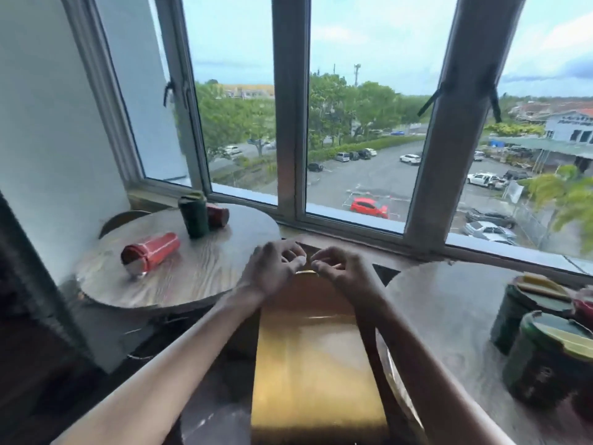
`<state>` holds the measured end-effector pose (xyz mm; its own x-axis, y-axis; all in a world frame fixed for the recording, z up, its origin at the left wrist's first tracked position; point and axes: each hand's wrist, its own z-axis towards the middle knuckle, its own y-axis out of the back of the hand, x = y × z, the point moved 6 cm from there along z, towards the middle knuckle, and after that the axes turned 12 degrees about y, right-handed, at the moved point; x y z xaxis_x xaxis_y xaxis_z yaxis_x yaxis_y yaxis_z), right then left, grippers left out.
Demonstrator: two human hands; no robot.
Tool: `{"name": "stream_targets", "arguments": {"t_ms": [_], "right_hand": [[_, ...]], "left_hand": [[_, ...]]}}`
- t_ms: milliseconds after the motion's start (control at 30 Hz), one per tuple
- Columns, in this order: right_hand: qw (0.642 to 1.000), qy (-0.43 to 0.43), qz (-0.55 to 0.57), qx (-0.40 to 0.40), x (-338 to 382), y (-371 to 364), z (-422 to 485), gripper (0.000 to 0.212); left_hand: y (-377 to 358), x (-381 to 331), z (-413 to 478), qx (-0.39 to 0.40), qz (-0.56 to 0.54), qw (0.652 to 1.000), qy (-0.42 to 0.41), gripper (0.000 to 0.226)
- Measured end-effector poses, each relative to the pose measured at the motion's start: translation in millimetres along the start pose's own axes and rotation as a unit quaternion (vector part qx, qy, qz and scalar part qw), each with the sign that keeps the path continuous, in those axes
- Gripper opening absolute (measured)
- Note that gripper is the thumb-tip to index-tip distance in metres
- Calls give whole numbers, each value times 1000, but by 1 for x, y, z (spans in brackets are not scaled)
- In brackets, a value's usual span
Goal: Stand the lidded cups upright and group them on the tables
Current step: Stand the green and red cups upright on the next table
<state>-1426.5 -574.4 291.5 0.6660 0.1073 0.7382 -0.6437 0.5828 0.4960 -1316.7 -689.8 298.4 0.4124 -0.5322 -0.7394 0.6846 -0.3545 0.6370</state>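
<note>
On the left round table (199, 277) a red lidded cup (150, 252) lies on its side near the front. A dark green cup (193, 216) stands upright at the back, and a second red cup (217, 215) lies tipped right behind it. On the right table (449, 309) two dark green cups (526, 313) (552, 354) stand upright near the frame's edge, with a red cup (584, 308) partly cut off beside them. My left hand (272, 264) and my right hand (340, 268) hover between the tables, fingers loosely curled, holding nothing.
A yellow-brown chair back (314, 364) stands between the two tables, right under my hands. A large window (288, 123) with metal frames runs along the far side, with a sill behind the tables. A white wall (48, 139) borders the left table.
</note>
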Motion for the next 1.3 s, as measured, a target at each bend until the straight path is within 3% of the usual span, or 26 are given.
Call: {"name": "stream_targets", "arguments": {"t_ms": [300,567,833,1067,1300], "right_hand": [[990,-2,102,93,2,-175,84,8],[984,-21,152,91,-16,-291,173,6],[989,-33,127,74,-15,-340,237,7],[994,-47,82,50,-21,-376,263,14],[996,-61,60,8,0,-423,254,31]], "left_hand": [[116,158,31,-106,38,987,110,10],[181,248,124,-134,55,978,148,12],[210,302,191,-102,48,981,155,17],[214,327,274,-55,23,997,55,17],[198,347,339,100,-10,995,-20,58]]}}
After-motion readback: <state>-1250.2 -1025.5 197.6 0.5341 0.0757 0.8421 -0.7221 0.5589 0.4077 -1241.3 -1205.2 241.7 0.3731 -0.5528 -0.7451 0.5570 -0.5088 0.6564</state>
